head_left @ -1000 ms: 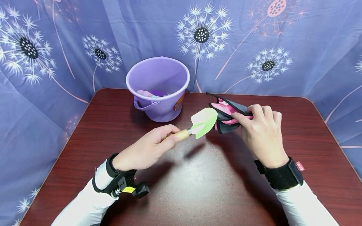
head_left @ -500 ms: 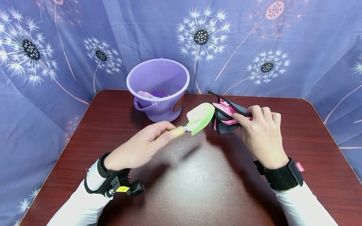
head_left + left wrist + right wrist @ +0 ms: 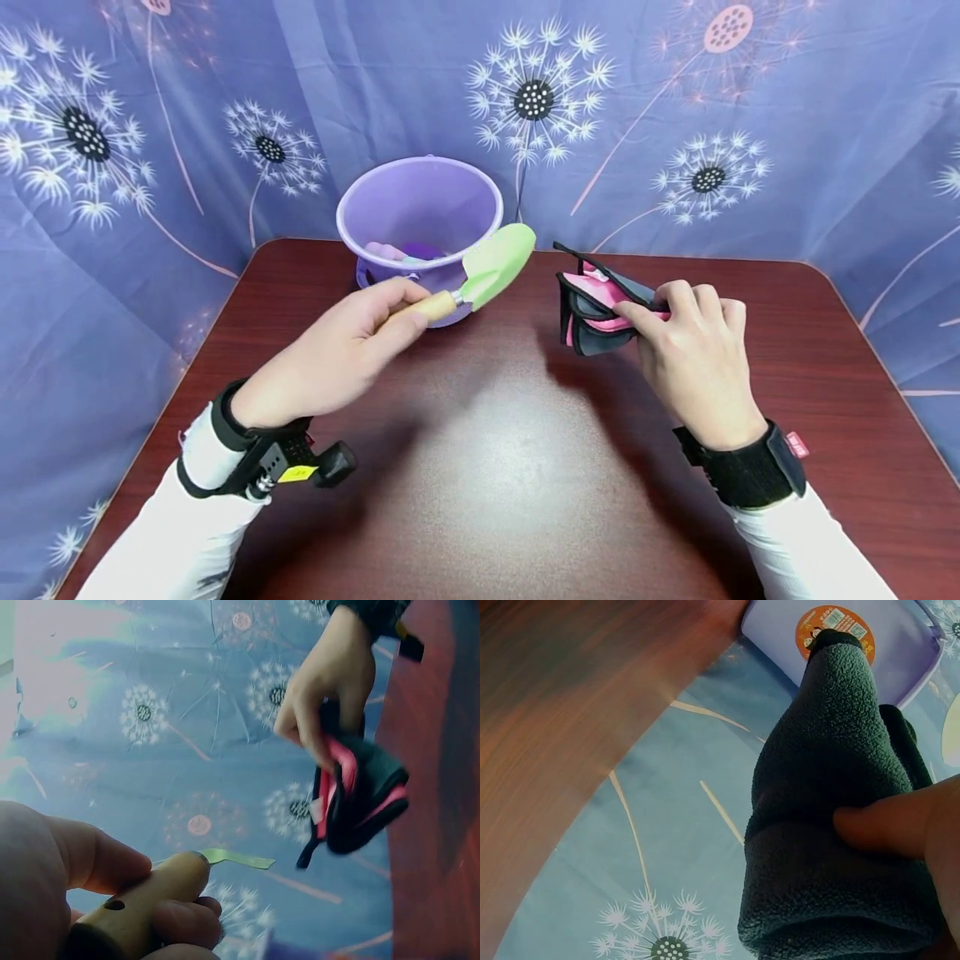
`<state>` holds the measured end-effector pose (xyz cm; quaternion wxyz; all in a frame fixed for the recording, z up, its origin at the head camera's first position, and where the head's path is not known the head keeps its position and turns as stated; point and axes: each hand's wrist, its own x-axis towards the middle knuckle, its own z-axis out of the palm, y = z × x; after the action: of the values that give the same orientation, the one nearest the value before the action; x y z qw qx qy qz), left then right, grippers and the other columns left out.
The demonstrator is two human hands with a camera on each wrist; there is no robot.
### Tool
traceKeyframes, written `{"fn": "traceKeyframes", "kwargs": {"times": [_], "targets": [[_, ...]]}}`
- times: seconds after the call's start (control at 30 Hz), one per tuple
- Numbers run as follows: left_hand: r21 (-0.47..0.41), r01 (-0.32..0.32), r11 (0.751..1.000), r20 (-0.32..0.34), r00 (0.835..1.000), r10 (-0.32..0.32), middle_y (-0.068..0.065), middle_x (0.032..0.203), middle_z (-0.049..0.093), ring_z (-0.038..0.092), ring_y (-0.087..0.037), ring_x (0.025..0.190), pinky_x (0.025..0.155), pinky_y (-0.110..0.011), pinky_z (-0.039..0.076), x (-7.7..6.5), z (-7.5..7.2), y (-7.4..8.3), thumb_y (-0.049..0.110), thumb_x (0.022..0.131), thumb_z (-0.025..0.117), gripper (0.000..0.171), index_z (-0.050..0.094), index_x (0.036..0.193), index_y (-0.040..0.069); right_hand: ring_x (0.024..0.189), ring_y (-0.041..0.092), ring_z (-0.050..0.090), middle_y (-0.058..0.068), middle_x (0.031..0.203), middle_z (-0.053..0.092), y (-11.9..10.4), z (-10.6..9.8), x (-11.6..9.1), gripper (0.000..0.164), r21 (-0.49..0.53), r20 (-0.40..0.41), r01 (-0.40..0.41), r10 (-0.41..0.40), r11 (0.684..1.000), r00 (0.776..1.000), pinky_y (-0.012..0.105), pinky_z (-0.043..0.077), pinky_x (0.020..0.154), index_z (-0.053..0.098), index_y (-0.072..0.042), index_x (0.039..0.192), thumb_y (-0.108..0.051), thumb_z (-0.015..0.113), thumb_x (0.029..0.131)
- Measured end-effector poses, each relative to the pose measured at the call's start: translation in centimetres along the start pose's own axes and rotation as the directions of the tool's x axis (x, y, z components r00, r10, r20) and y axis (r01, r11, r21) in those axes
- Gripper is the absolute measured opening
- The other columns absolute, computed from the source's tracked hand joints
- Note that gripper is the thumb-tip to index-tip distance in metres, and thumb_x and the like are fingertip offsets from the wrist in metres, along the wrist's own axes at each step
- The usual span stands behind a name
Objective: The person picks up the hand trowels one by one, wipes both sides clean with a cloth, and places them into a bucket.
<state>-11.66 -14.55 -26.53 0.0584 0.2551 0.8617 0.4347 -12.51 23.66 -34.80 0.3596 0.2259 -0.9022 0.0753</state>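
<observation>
In the head view my left hand [image 3: 337,350] grips the wooden handle of a small trowel [image 3: 498,262]. The trowel's pale green blade overlaps the right side of a purple bucket [image 3: 352,237] in that view. Up close in the left wrist view, the light wooden handle [image 3: 172,889] has a hole near its end. My right hand [image 3: 697,358] pinches a folded fabric piece [image 3: 600,308], dark grey and pink with black edging and a thin black strap. Its fuzzy dark outer side shows in the right wrist view, with my thumb [image 3: 889,825] pressed on it.
The bucket stands at the table's far left, with pink and purple things low inside it. An orange sticker [image 3: 832,630] is on its side. A blue dandelion-print cloth [image 3: 420,75] hangs right behind the brown table [image 3: 495,500].
My left hand has carried the trowel left and up, from beside the fabric piece to the front of the bucket. My right hand and the fabric piece have stayed nearly still.
</observation>
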Motion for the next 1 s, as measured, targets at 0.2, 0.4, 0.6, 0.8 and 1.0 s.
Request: {"fn": "traceKeyframes", "kwargs": {"times": [0.2, 0.4, 0.6, 0.8, 1.0], "targets": [[0.140, 0.048, 0.989, -0.072, 0.997, -0.039, -0.003, 0.087, 0.053, 0.049, -0.017, 0.081, 0.074, -0.037, 0.040, 0.9, -2.0, 0.8, 0.045, 0.112, 0.051, 0.028, 0.068, 0.117, 0.023, 0.086, 0.044, 0.048, 0.018, 0.098, 0.054, -0.1, -0.4, -0.1, 0.031, -0.008, 0.043, -0.005, 0.006, 1.000, 0.999, 0.065, 0.032, 0.074, 0.076, -0.016, 0.119, -0.009, 0.079, 0.089], [0.275, 0.107, 0.955, -0.131, 0.989, -0.073, -0.005, 0.086, 0.055, 0.052, -0.020, 0.079, 0.072, -0.040, 0.040, 2.0, -3.8, 0.8, 0.052, 0.111, 0.047, 0.041, 0.068, 0.118, 0.017, 0.080, 0.041, 0.050, 0.015, 0.096, 0.055, -0.1, -0.5, -0.2, 0.029, 0.009, 0.056, -0.003, 0.002, 1.000, 0.998, 0.063, 0.033, 0.072, 0.075, -0.013, 0.119, -0.008, 0.069, 0.091], [0.399, 0.127, 0.908, -0.151, 0.986, -0.072, -0.007, 0.082, 0.056, 0.051, -0.023, 0.072, 0.068, -0.041, 0.041, 3.8, -5.5, 0.2, 0.048, 0.113, 0.044, 0.042, 0.068, 0.112, 0.013, 0.079, 0.039, 0.051, 0.013, 0.094, 0.056, -0.3, -0.3, -0.1, 0.030, 0.018, 0.043, 0.000, -0.001, 1.000, 0.999, 0.062, 0.033, 0.072, 0.075, -0.012, 0.118, -0.012, 0.065, 0.090], [0.553, 0.129, 0.823, -0.115, 0.990, -0.078, -0.007, 0.089, 0.064, 0.055, -0.026, 0.079, 0.073, -0.043, 0.042, 6.2, -7.0, -0.4, 0.036, 0.113, 0.042, 0.039, 0.069, 0.101, 0.011, 0.079, 0.040, 0.052, 0.014, 0.094, 0.056, -0.5, -0.3, -0.1, 0.032, 0.041, 0.015, -0.003, 0.003, 0.999, 1.000, 0.064, 0.032, 0.071, 0.075, -0.013, 0.117, -0.010, 0.070, 0.086], [0.692, 0.163, 0.703, -0.021, 0.978, -0.207, -0.016, 0.111, 0.067, 0.061, -0.034, 0.105, 0.091, -0.057, 0.048, 9.2, -7.9, -0.9, 0.028, 0.110, 0.040, 0.036, 0.070, 0.105, 0.008, 0.081, 0.040, 0.053, 0.014, 0.095, 0.056, -0.5, -0.4, -0.1, 0.033, 0.041, 0.018, -0.006, 0.005, 0.999, 1.000, 0.063, 0.032, 0.071, 0.076, -0.013, 0.118, -0.009, 0.069, 0.086]]}}
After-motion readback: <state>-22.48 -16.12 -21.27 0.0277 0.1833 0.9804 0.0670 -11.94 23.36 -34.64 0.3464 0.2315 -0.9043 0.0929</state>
